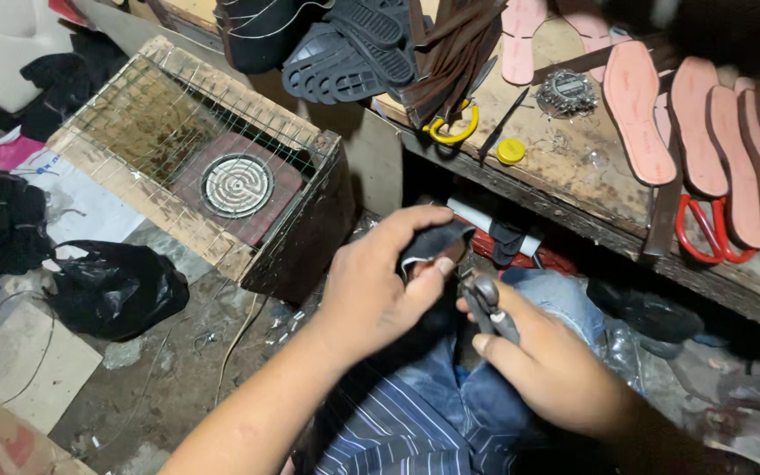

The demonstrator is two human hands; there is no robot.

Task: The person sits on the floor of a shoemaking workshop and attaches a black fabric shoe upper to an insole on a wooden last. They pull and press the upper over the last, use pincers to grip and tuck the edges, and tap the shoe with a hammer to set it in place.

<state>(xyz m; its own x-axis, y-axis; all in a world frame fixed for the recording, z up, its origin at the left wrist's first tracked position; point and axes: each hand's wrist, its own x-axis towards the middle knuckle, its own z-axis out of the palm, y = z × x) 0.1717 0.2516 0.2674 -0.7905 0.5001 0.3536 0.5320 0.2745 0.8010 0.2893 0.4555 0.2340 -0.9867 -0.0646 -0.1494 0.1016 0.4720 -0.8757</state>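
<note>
Head view, left hand (371,290) fingers pinching dark shoe piece (433,242), right hand (538,356) gripping pliers (485,303) (just beside it).

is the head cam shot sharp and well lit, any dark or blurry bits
Head view: the left hand, right hand and pliers are lit and fairly sharp; the space under the workbench falls into deep shadow; the pink soles at the right edge look stretched; the top right corner is dark and blurred.
</note>
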